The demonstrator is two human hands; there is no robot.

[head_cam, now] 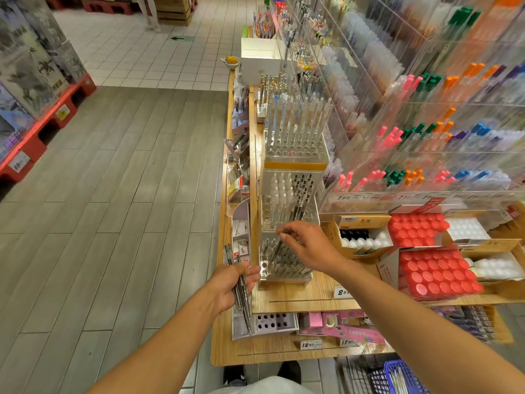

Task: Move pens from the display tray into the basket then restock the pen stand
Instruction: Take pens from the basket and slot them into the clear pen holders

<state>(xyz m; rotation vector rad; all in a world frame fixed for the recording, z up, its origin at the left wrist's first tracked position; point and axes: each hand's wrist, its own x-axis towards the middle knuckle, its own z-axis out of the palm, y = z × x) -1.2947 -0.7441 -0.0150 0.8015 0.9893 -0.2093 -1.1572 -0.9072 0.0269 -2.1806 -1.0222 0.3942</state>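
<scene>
Red caps, blue basket, clear pen stand, dark pens.

Retail shop, stationery aisle. Clear acrylic wall racks packed with colour-capped pens, price labels along the wooden counter edge, open cartons of red-capped bottles, palletised boxed goods across the aisle, blue shopping basket on the floor.

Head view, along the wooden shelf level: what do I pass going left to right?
Left hand holding a bundle of dark pens → clear acrylic pen stand → right hand pinching one pen → red-capped bottles box.
</scene>
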